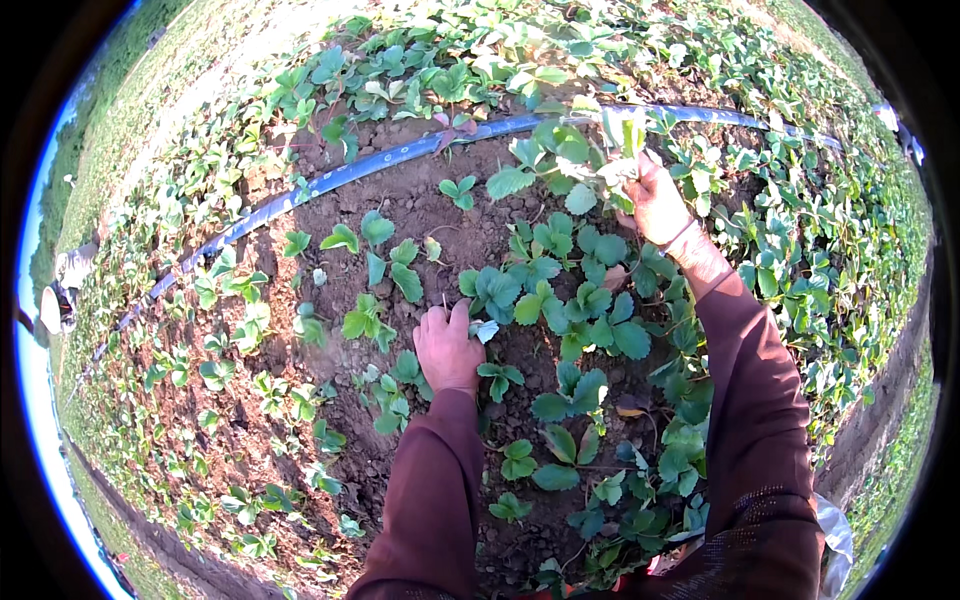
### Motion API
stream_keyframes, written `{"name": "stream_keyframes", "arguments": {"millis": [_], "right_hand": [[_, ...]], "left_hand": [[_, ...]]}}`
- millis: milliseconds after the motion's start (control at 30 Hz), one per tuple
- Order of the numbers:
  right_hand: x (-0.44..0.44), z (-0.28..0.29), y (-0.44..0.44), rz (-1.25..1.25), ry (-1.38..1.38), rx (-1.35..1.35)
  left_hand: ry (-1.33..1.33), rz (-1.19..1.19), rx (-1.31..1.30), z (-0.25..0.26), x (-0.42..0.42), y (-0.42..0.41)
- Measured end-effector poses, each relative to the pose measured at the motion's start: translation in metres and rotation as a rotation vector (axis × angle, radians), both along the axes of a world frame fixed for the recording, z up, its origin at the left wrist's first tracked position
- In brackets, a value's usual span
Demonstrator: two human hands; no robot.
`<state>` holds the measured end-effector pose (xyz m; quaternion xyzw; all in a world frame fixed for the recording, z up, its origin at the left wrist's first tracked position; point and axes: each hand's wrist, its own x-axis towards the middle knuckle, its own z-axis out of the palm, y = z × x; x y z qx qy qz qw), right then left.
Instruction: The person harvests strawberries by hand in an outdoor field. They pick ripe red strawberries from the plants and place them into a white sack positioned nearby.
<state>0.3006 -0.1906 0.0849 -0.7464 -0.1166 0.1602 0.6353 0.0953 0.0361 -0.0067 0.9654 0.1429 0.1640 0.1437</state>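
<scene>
My right hand (655, 201) is closed around a bunch of leafy strawberry plants (577, 154), held beside a blue drip hose. Lower and to the left, my left hand (448, 349) reaches down to the soil among small strawberry plants (364, 322). Its thumb and fingers are close together around a thin stem, with a pale leaf (486, 330) showing at their right side. Whether the stem is gripped firmly cannot be seen. Rooted strawberry plants (600, 307) grow between and below my two hands. Brown sleeves cover both forearms.
The blue hose (375, 161) curves across the bed beyond my left hand. Dense strawberry foliage (817, 247) lies on the right. Part of a person (71, 277) shows at the far left edge. A translucent plastic bag (834, 536) is near my right elbow.
</scene>
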Motion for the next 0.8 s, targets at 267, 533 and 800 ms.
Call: {"name": "stream_keyframes", "arguments": {"millis": [267, 533, 800], "right_hand": [[0.005, -0.022, 0.116, 0.271, -0.699, -0.679], [-0.009, -0.063, 0.137, 0.389, -0.740, -1.154], [0.023, -0.032, 0.096, 0.274, -0.471, -0.458]], "left_hand": [[-0.016, -0.009, 0.006, 0.000, 0.001, -0.001], [-0.023, -0.010, 0.007, 0.001, 0.001, -0.002], [-0.017, -0.013, 0.020, 0.001, 0.000, -0.002]]}}
